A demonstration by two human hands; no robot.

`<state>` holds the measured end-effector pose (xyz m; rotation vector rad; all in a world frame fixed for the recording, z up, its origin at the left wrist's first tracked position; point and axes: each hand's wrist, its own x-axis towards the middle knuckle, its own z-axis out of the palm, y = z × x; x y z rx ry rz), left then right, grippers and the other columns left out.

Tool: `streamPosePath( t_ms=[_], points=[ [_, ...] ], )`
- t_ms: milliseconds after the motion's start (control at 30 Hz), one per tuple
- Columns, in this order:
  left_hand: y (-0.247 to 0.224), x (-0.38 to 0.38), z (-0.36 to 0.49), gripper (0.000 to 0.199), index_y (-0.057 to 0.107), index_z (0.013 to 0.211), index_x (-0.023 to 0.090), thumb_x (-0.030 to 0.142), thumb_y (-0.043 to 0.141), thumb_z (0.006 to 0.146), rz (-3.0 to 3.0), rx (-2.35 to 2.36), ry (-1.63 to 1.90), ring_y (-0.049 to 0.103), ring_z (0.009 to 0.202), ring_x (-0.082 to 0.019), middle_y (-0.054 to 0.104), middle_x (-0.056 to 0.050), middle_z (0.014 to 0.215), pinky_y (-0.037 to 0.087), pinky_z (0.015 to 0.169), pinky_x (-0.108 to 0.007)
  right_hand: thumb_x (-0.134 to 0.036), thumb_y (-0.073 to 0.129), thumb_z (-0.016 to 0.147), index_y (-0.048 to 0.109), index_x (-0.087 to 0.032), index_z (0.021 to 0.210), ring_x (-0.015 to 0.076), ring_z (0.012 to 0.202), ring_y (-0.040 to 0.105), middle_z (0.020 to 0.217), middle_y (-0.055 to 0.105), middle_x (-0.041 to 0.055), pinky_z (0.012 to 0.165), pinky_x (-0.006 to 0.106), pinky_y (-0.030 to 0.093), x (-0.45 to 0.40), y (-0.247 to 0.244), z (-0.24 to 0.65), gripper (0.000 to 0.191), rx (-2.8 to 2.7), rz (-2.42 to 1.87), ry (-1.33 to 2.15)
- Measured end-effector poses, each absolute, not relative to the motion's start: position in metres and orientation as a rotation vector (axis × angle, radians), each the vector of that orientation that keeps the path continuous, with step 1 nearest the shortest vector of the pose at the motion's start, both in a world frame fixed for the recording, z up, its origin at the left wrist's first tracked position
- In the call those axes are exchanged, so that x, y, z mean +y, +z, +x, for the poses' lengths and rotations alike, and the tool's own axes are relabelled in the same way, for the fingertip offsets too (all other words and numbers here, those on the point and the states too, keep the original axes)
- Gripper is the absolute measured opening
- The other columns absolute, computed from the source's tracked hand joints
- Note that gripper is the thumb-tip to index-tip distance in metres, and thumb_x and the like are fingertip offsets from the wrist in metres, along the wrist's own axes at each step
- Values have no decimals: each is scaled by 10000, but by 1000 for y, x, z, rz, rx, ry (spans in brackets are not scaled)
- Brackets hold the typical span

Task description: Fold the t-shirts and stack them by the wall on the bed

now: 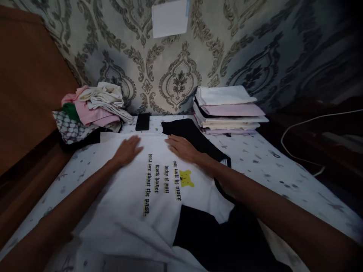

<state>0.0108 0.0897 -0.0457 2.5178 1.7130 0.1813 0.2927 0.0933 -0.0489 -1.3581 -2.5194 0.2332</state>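
Observation:
A white T-shirt (127,196) with black sleeves, dark lettering and a yellow bear print lies spread out, its collar toward the right. My left hand (127,150) rests flat on the white body near its far edge, fingers stretched out. Across from it, my right hand (181,148) lies palm down on the shirt beside the far black sleeve (187,130), fingers extended. Neither hand grips the cloth. The near side of the shirt is loosely wrinkled, and the near black sleeve (210,226) passes partly under my right forearm.
A heap of crumpled clothes (93,107) sits at the back left. At the back right stands a stack of folded clothes (228,109). Between them lies a black phone (142,122) on the patterned sheet (263,162). A white cable (295,122) hangs at the right, before the papered wall.

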Motion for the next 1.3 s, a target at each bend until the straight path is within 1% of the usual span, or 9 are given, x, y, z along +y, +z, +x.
streamPosePath(
  t_ms=[100, 200, 333, 467, 733, 933, 1100, 1200, 1300],
  points=[
    [-42, 103, -17, 444, 538, 1315, 115, 350, 343, 992, 2522, 1836, 338, 486, 1362, -289, 540, -191, 1444, 373, 1144, -461, -240, 364, 1028, 638, -191, 1255, 210, 1292, 540, 1376, 613, 103, 1085, 369, 410, 118, -40, 315, 359, -2389, -1541, 180],
    [-38, 109, 8, 361, 592, 1213, 164, 297, 362, 969, 2577, 1699, 450, 591, 1201, -270, 636, -153, 1273, 464, 1066, -430, -175, 385, 999, 610, -150, 1279, 221, 1223, 580, 1343, 609, 148, 1035, 348, 435, 161, -24, 322, 360, -2297, -1716, 149],
    [-45, 108, 82, 338, 578, 1242, 192, 282, 415, 960, 2674, 1235, 504, 565, 1234, -241, 610, -127, 1329, 459, 1088, -402, -213, 612, 887, 618, -119, 1255, 274, 1139, 628, 1312, 620, 196, 938, 360, 484, 215, -13, 319, 381, -2283, -1889, 220],
    [-56, 108, 119, 345, 576, 1266, 177, 301, 440, 974, 2775, 1015, 498, 527, 1293, -271, 590, -152, 1376, 401, 1130, -474, -177, 643, 830, 681, -116, 1086, 275, 1017, 672, 1121, 709, 164, 823, 322, 505, 230, -15, 319, 267, -2275, -1971, 281],
    [-57, 121, 119, 457, 520, 1382, 155, 397, 418, 1008, 2802, 1149, 362, 418, 1418, -317, 490, -179, 1508, 352, 1144, -531, -94, 347, 947, 537, -156, 1278, 322, 1136, 616, 1267, 631, 192, 933, 431, 473, 204, -24, 311, 387, -2007, -1937, 19],
    [-57, 128, 111, 511, 470, 1451, 226, 474, 363, 1018, 2758, 1263, 264, 292, 1499, -312, 384, -135, 1596, 251, 1187, -592, -48, 345, 922, 535, -105, 1286, 325, 1198, 572, 1376, 538, 226, 982, 441, 464, 200, -38, 308, 415, -1971, -1894, 20],
    [-54, 131, 62, 522, 445, 1476, 232, 450, 318, 1018, 2692, 1417, 205, 304, 1498, -271, 374, -114, 1605, 257, 1188, -559, -181, 412, 957, 416, -142, 1449, 307, 1310, 509, 1596, 318, 179, 1040, 459, 462, 163, -43, 313, 493, -2028, -1779, 85],
    [-54, 124, 8, 531, 442, 1475, 244, 438, 292, 1004, 2667, 1553, 185, 318, 1492, -263, 375, -100, 1607, 279, 1181, -548, -261, 416, 983, 424, -117, 1457, 311, 1391, 433, 1563, 391, 191, 1113, 483, 396, 124, -52, 334, 496, -2185, -1678, 121],
    [-52, 112, -53, 572, 436, 1459, 222, 469, 236, 983, 2653, 1643, 179, 328, 1487, -268, 399, -93, 1595, 286, 1194, -507, -265, 409, 991, 506, -125, 1389, 299, 1346, 478, 1450, 530, 176, 1124, 475, 374, 86, -55, 371, 434, -2264, -1721, 95]
  ],
)
